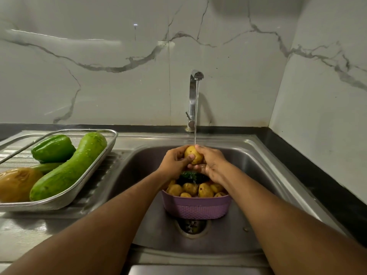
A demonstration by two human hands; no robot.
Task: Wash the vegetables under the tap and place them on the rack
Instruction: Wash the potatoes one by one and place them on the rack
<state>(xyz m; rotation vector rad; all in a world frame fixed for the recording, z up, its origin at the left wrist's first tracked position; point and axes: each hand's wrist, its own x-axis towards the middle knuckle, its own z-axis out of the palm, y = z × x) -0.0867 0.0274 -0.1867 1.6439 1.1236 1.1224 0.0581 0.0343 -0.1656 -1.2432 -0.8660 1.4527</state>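
Two bare hands meet over the sink [264,165], both wrapped round one potato [193,155]. Left hand [174,161]: fingers curled round the potato's left side, thumb laid across its front. Right hand [211,162]: fingers curled over the top and right side, with wet fingertips showing under it. Potato sits directly under the water stream [196,114] from the one tap [193,98], which is running.

Below the hands, one purple basket [196,208] stands in the sink basin, just behind the drain [191,226]. Potatoes in it [190,188]: about seven visible, yellow-brown and wet; more may be hidden under the hands. Something dark green [191,175] lies behind them in the basket; cannot tell what it is.

Left of the basin, on the ribbed draining board [95,187], one metal mesh rack [79,193]. Contents, counted:
- one long green gourd [69,165], beaded with water, lying diagonally, its upper end against the rack's back rim
- one green pepper [52,148], behind the gourd
- one slimmer green vegetable [47,166], mostly hidden between them
- one large yellow-brown vegetable [16,184], at the near left, cut off by the frame edge

Marble-patterned wall [119,76] behind; black counter edge [309,165] on the right.
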